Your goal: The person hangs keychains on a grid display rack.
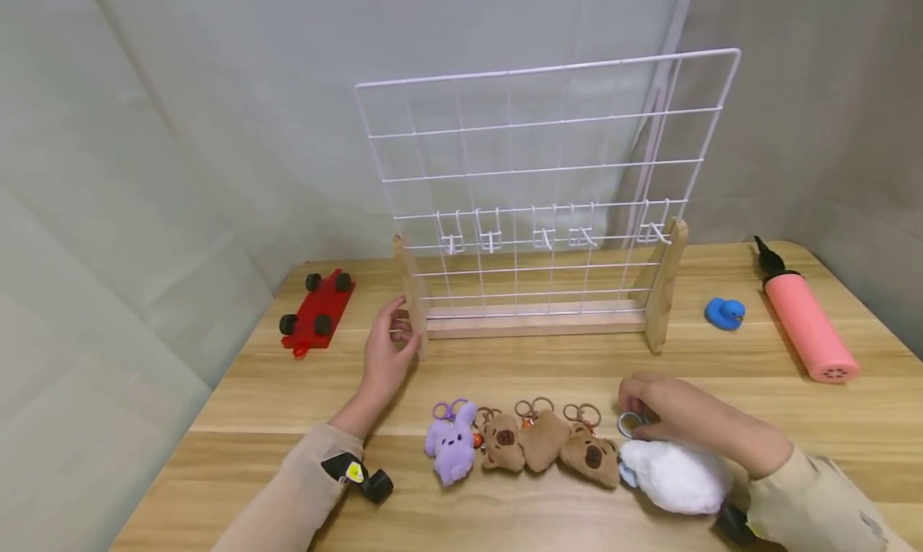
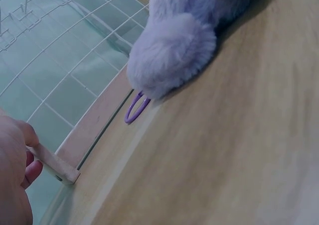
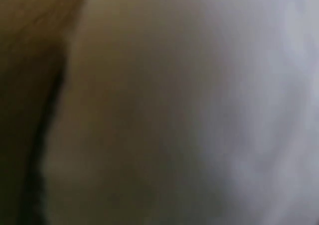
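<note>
White plush keychain [image 1: 678,478] lies near the front edge of the wooden table [image 1: 245,440], right of centre, its metal ring [image 1: 619,424] toward the back edge. The right hand [image 1: 671,412] has its thumb and fingers curled at the ring's right side, seemingly pinching it; how firm that pinch is I cannot tell, since the right wrist view is only a pale blur. If just the rim is caught, the ring could slip free, the soft body hanging as dead weight below it.

Nearer the back edge, the left hand [image 1: 389,348] grips the left wooden post [image 1: 413,284] of the wire rack [image 1: 511,172], thumb toward the front edge and fingers curled round behind. A pull there might skew or tip the rack, as its tall grid looks top-heavy over the low base. The white hooks [image 1: 490,242] seem merely hung over a wire, so a jolt or a ring pushed upward could unseat one.

Just left of the white plush, three brown plush keychains [image 1: 542,441] lie pressed in a row, with a purple plush keychain [image 1: 452,444] at its left end. Dragging the white one sideways toward the left edge would likely shove its neighbours or snag their rings; lifting it straight up seems safer
</note>
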`<state>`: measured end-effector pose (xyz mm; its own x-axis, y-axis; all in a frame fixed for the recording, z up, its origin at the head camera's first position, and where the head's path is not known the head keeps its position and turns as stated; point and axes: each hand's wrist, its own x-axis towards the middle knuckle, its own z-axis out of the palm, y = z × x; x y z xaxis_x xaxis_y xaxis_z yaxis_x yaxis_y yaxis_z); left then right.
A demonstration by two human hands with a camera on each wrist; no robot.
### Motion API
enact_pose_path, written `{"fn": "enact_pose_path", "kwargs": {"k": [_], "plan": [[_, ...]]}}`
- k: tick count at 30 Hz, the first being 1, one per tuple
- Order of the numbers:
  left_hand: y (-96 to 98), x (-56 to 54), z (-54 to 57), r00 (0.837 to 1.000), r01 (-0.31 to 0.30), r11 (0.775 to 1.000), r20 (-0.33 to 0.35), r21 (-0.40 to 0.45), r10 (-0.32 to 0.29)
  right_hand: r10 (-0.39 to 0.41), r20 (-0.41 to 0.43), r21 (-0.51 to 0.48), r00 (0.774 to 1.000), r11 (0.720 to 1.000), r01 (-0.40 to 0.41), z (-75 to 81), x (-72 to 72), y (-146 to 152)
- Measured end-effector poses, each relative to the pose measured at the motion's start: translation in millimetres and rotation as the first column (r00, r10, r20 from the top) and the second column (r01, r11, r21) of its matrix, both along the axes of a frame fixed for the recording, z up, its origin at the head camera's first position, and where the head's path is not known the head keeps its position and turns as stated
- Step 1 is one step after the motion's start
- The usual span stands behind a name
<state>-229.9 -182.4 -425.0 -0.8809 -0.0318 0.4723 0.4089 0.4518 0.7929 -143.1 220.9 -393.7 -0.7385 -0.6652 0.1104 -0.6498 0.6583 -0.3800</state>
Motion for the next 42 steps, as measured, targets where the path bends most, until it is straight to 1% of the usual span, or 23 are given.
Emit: {"fn": "enact_pose_path", "kwargs": {"k": [2, 5, 10, 13, 15, 18, 22, 24, 30, 34, 38, 42], "plan": [[0.7, -1.2, -1.0, 1.000, 0.003, 1.000, -0.004, 0.003, -0.003, 0.007, -0.003, -0.016, 1.000, 1.000, -0.007, -0.5, -0.1, 1], [1.4, -3.1, -1.9, 1.000, 0.006, 1.000, -0.010, -0.001, -0.006, 0.011, 0.017, -0.035, 1.000, 0.999, -0.010, -1.0, -0.6, 2], [1.7, -4.9, -2.0, 1.000, 0.012, 1.000, -0.009, -0.006, -0.012, 0.011, 0.085, -0.070, 0.996, 0.998, -0.005, -0.2, -1.5, 4], [1.1, -5.6, -1.4, 1.000, 0.008, 1.000, -0.006, -0.010, -0.008, 0.030, 0.111, -0.091, 0.993, 0.996, -0.020, 0.8, -3.0, 4], [0.6, -5.9, -1.0, 1.000, 0.001, 1.000, 0.000, -0.015, -0.001, 0.041, 0.119, -0.098, 0.992, 0.995, -0.029, 1.6, -3.9, 5], [0.7, -6.5, 0.2, 1.000, -0.013, 1.000, 0.028, -0.021, 0.014, 0.050, 0.119, -0.101, 0.992, 0.994, -0.038, 2.4, -4.8, 5], [0.7, -6.1, 0.7, 0.999, -0.019, 1.000, 0.035, -0.021, 0.020, 0.048, 0.134, -0.110, 0.990, 0.993, -0.033, 4.5, -4.9, 6], [-0.2, -5.5, -0.3, 1.000, -0.013, 1.000, 0.018, -0.020, 0.014, 0.048, 0.145, -0.117, 0.988, 0.993, -0.031, 5.5, -5.0, 6], [-1.7, -3.9, -4.6, 1.000, -0.018, 0.999, 0.002, -0.042, 0.019, 0.049, 0.175, -0.140, 0.983, 0.990, -0.025, 9.4, -4.1, 7], [-3.0, -1.6, -7.0, 1.000, -0.024, 0.999, 0.012, -0.031, 0.024, 0.054, 0.191, -0.158, 0.980, 0.987, -0.023, 11.8, -2.9, 8], [-4.2, 0.1, -8.5, 0.999, -0.016, 1.000, 0.035, -0.011, 0.016, 0.074, 0.175, -0.187, 0.982, 0.982, -0.040, 12.9, -1.8, 9], [-3.7, -1.7, -8.7, 0.998, 0.010, 1.000, 0.057, -0.008, -0.009, 0.078, 0.148, -0.217, 0.986, 0.975, -0.045, 14.5, 0.0, 13]]}}
